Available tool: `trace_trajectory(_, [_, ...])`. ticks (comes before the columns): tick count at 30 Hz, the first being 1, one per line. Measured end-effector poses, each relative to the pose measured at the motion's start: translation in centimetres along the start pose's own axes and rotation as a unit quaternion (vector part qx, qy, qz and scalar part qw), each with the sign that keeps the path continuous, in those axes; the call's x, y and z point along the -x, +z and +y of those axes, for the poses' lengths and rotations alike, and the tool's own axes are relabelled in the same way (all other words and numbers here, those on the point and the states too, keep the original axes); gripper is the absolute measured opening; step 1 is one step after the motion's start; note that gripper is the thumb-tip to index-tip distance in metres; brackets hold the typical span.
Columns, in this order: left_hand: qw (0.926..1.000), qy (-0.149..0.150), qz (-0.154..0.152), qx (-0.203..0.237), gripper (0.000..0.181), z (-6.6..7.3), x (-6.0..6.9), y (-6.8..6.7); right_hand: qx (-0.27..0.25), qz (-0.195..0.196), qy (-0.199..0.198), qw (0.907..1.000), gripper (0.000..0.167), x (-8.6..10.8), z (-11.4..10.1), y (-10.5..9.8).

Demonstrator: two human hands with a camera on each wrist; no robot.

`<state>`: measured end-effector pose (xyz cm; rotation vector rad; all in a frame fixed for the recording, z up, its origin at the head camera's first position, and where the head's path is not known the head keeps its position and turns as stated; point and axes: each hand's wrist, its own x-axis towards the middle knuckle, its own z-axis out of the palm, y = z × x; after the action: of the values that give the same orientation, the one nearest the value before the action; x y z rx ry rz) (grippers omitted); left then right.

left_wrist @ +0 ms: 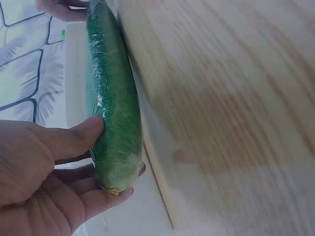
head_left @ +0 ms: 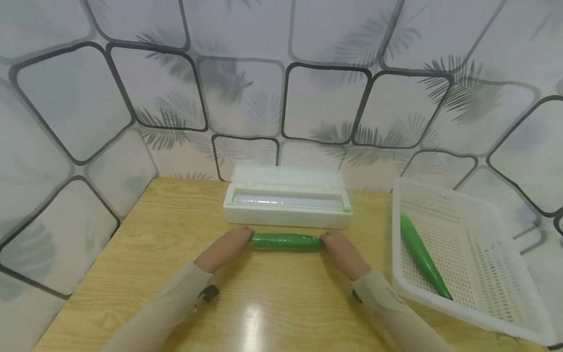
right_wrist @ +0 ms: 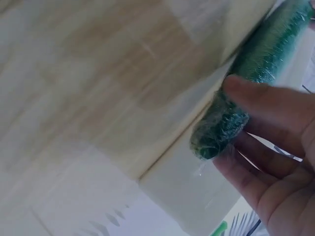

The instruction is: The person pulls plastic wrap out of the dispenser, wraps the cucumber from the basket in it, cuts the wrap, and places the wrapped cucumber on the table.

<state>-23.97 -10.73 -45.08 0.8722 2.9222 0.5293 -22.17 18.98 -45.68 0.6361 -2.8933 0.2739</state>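
Observation:
A green cucumber (head_left: 286, 240) wrapped in clear plastic film lies crosswise between my two hands, in front of the white box. My left hand (head_left: 230, 247) pinches its left end; in the left wrist view the thumb (left_wrist: 88, 132) presses one side, with fingers under the yellowish tip. At the other end, my right hand (head_left: 345, 254) grips the cucumber between thumb (right_wrist: 241, 91) and fingers. Film looks crumpled around that end in the right wrist view. Just behind stands the white film box (head_left: 286, 215), lid raised, with a shiny roll of film (head_left: 286, 201) inside.
To the right, a white plastic basket (head_left: 497, 264) holds another green cucumber (head_left: 424, 256). A small green piece (head_left: 347, 209) sits at the film box's right front edge. The wooden table (head_left: 145, 234) meets a patterned wall (head_left: 246, 102) at the back.

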Motion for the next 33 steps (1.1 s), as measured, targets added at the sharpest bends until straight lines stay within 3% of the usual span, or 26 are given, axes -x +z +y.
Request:
trace_trajectory(8, [0.9984, 0.044, 0.029, -0.022, 0.024, 0.1, -0.2, -0.2, 0.01, 0.013, -0.015, 0.9998, 0.008, 0.3, 0.0, 0.2])
trace_trajectory(15, [0.9986, 0.037, 0.023, -0.031, 0.036, 0.0, -0.4, 0.0, 0.013, -0.005, -0.013, 0.9998, 0.009, 0.3, -0.3, -0.2])
trace_trajectory(22, [0.999, 0.026, 0.031, 0.02, 0.026, -0.4, -0.1, 0.1, 0.013, -0.015, -0.009, 0.9998, 0.016, 0.1, -0.4, -0.5])
trace_trajectory(27, [0.998, 0.025, 0.024, 0.052, 0.032, -0.6, 0.3, -0.2, 0.01, -0.034, -0.002, 0.9994, 0.02, 0.1, -0.3, -0.6])
trace_trajectory(31, [0.9935, 0.009, 0.017, 0.112, 0.037, -0.7, 0.5, -0.4, -0.003, -0.041, -0.001, 0.9991, 0.022, -0.1, -0.2, -0.5])
trace_trajectory(33, [0.9936, 0.008, 0.013, 0.112, 0.039, -0.7, 0.6, -0.4, -0.008, -0.036, -0.004, 0.9993, 0.022, -0.1, -0.1, -0.3])
